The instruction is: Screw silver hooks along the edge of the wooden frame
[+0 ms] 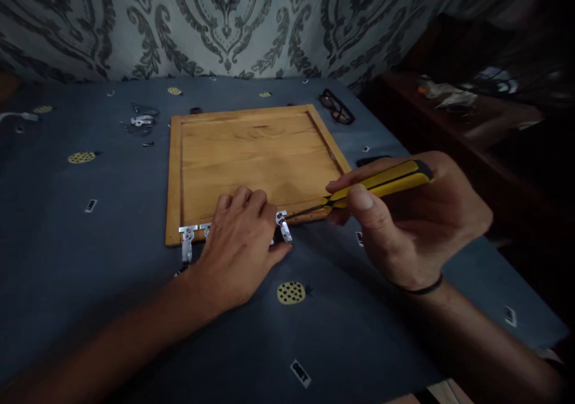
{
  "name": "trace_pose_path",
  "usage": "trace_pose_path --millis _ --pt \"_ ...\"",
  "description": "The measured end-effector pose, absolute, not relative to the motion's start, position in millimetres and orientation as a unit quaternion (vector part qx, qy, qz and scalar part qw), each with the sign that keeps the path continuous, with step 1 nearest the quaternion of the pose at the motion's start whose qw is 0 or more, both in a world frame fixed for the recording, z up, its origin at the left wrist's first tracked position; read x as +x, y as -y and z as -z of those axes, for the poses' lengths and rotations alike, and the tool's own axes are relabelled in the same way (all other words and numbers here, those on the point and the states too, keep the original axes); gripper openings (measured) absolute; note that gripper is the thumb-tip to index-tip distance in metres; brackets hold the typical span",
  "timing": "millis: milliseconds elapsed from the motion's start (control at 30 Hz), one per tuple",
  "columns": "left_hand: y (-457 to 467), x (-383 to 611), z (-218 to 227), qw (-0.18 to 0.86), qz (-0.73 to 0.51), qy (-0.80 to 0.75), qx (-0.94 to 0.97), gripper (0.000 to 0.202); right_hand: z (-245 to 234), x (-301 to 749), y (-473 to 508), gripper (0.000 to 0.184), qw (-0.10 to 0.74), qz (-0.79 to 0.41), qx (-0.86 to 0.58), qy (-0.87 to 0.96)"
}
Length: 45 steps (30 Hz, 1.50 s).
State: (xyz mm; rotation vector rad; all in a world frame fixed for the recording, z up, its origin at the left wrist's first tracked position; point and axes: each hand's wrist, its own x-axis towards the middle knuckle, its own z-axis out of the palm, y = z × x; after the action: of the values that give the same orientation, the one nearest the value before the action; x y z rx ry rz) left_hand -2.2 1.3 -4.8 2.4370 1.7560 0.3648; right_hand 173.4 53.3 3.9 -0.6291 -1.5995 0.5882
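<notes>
A framed wooden panel lies flat, with metal hinges along its near edge. My left hand is closed over that edge, its thumb against the silver hinge near the middle. Between the fingers and thumb of my right hand is a yellow-and-black screwdriver, held at a slant. Its tip meets the top plate of that hinge; the screw there is too small to make out. Another hinge sits at the panel's near left corner. Part of a further hinge shows beside my left hand, which hides the rest.
Loose metal hardware and a small screw lie left of the panel. Dark-framed glasses rest behind its right corner. A blue pineapple-print cloth covers the surface. Patterned fabric stands behind; a cluttered brown ledge is at right.
</notes>
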Motion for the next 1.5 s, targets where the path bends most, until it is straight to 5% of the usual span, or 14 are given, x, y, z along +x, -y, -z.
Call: trace_pose_path --millis 467,800,1000,1300,1500 --pt "-2 -3 6 0.045 -0.125 -0.573 0.808 0.030 -8 171 -45 0.015 0.586 -0.292 -0.312 0.689" --pt "-2 -2 5 0.058 -0.110 -0.580 0.805 0.031 -20 185 -52 0.004 0.469 -0.355 -0.272 0.762" --pt "-2 -1 3 0.073 -0.096 -0.586 0.801 0.034 -21 173 -50 0.024 0.505 -0.361 -0.288 0.729" --pt "-1 -4 3 0.068 -0.104 -0.584 0.802 0.031 -21 173 -52 0.010 0.626 -0.278 -0.252 0.684" --pt "-1 -2 4 0.066 -0.099 -0.586 0.802 0.032 -17 168 -54 0.021 0.597 -0.321 -0.281 0.679"
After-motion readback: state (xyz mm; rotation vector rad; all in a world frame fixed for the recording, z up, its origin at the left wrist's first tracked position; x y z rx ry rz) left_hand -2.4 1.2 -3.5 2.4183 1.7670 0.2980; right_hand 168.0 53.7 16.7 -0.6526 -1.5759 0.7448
